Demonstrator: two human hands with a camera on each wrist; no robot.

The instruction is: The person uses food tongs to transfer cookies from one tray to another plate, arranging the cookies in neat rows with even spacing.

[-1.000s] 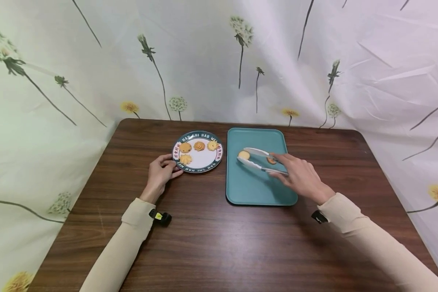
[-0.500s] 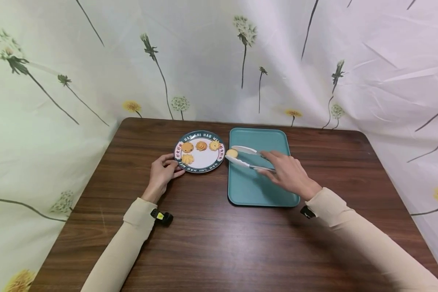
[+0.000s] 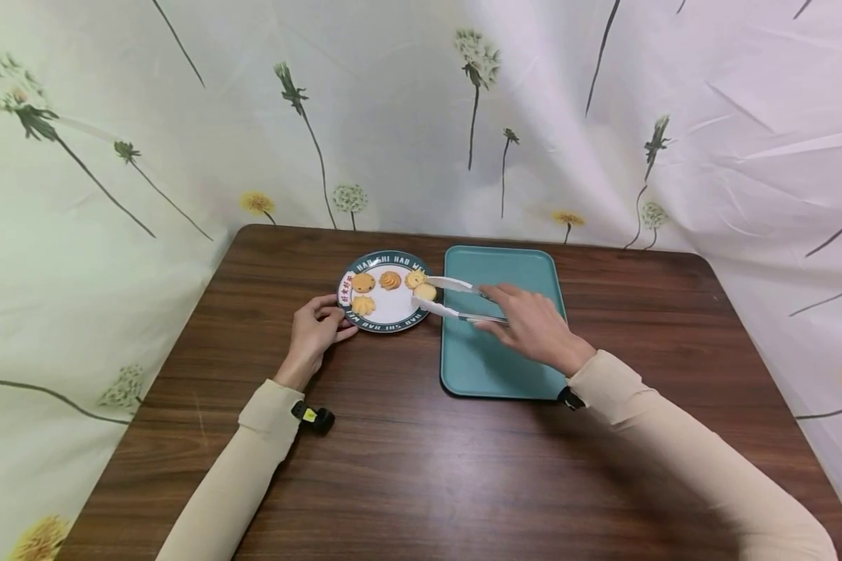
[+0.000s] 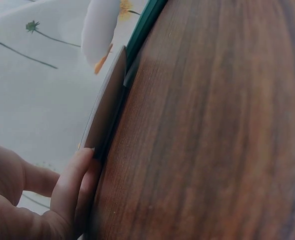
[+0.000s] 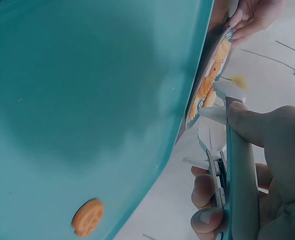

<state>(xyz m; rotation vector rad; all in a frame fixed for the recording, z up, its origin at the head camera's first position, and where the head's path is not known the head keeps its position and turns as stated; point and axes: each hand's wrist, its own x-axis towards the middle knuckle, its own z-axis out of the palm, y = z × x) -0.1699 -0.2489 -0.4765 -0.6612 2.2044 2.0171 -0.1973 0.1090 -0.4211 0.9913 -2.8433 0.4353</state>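
Note:
My left hand (image 3: 312,335) holds the left rim of a round plate (image 3: 393,310) with a green lettered border; its fingertips reach under the edge in the left wrist view. Several cookies lie on the plate, among them a swirled cookie (image 3: 390,280) and a flower-shaped cookie (image 3: 362,305). My right hand (image 3: 536,327) grips white-tipped tongs (image 3: 456,284). Between the tong tips is a round pale cookie (image 3: 425,292), over the plate's right side. In the right wrist view, one brown round cookie (image 5: 88,217) lies on the teal tray (image 5: 87,100); my right hand hides it in the head view.
The teal tray stands just right of the plate on a dark wooden table (image 3: 393,467). A flower-printed cloth (image 3: 407,117) hangs behind the table's far edge. Each wrist wears a black strap, the left one with a small black device (image 3: 316,418).
My right hand has moved left with the tongs, carrying the pale cookie from above the tray to above the plate's right side. The left hand keeps its hold on the plate.

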